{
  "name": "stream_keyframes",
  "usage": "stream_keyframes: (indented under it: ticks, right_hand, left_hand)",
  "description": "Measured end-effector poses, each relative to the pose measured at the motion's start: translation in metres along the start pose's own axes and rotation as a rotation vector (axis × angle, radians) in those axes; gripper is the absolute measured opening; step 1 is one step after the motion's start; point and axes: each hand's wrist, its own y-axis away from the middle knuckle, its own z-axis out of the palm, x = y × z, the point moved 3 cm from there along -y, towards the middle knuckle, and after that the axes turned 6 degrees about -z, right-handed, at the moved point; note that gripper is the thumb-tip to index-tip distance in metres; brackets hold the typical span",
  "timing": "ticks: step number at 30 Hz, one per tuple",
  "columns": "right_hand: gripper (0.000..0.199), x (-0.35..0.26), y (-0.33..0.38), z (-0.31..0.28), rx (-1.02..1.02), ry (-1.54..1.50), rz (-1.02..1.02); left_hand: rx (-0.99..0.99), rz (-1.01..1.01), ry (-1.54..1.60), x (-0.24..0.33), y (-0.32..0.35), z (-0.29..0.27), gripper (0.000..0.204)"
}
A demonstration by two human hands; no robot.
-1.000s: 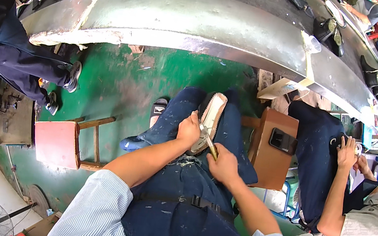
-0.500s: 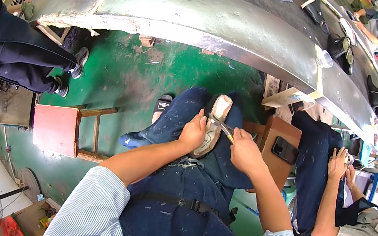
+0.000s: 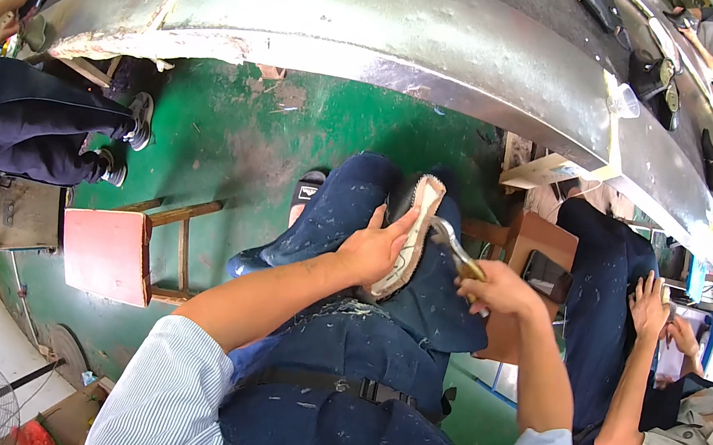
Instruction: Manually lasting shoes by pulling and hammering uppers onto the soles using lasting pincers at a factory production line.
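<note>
Holding one shoe (image 3: 413, 253) in left hand (image 3: 370, 252), one possible hammer (image 3: 453, 245) in right hand (image 3: 497, 289).

Sole (image 3: 415, 247) off-white; tool (image 3: 453, 246) silver, yellowish handle (image 3: 469, 268). Apron (image 3: 337, 438) at 6 o'clock navy, pale flecks – sleeves (image 3: 159, 393) thin blue-and-white stripes. Floor (image 3: 224, 137) green, greyish scuffs. Stool seat (image 3: 105, 253) at 8–9 o'clock pink; box-like seat (image 3: 532, 230) at 3 brown – bench edge (image 3: 391, 28) at 12 silver-grey.

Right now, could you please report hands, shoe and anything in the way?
Left hand on shoe, bottom showing. Right hand gripping metal-headed tool beside it. Left hand partly covering shoe.
</note>
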Motion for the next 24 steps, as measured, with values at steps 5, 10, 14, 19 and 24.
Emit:
stream_keyframes:
  ticks: [5, 10, 14, 19, 24]
  right_hand:
    - [0.032, -0.046, -0.014, 0.013, 0.504, 0.319, -0.517]
    - [0.037, -0.048, -0.025, 0.013, 0.371, 0.426, -0.320]
    - [0.037, -0.022, -0.018, 0.033, 0.489, 0.524, -0.400]
    - [0.038, -0.039, 0.014, 0.044, 0.475, 0.262, -0.491]
    - [0.036, -0.045, 0.025, 0.051, 0.285, 0.462, -0.278]
  left_hand:
    - [-0.072, 0.000, -0.020, 0.017, -0.005, -0.008, 0.055]
    - [-0.220, 0.029, -0.085, 0.024, 0.009, -0.017, 0.060]
    - [-0.299, 0.112, -0.125, 0.023, 0.021, -0.018, 0.062]
    - [-0.033, 0.060, 0.296, -0.007, 0.033, 0.007, 0.071]
    - [-0.074, -0.012, 0.307, -0.003, 0.031, 0.000, 0.079]
